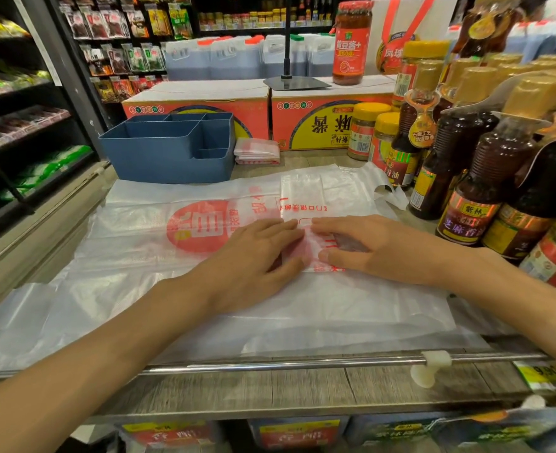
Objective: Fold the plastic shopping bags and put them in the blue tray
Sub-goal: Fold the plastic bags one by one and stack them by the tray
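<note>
Setting: a shop shelf top of grey wood-look board [303, 385] with a metal rail along its near edge, seen from above by the person working.
Bag being folded: a small, partly folded translucent plastic shopping bag with red print [316, 246] lies in the middle, on top of a spread pile of flat translucent plastic bags [123, 243] with a red round logo.
Left hand [257, 256]: lies flat, fingers straight and together, pressing the left side of the small bag.
Right hand [365, 245]: lies flat, fingers straight, pressing the bag's right side; the fingertips of both hands nearly meet.
Tray: a blue plastic tray with several compartments [172, 158] stands at the back left, beyond the pile.
Folded stack: a few folded bags [257, 152] lie just right of the tray.
Surroundings: dark sauce bottles with gold caps [486, 158] crowd the right; red and yellow cardboard boxes [270, 119] stand behind.
</note>
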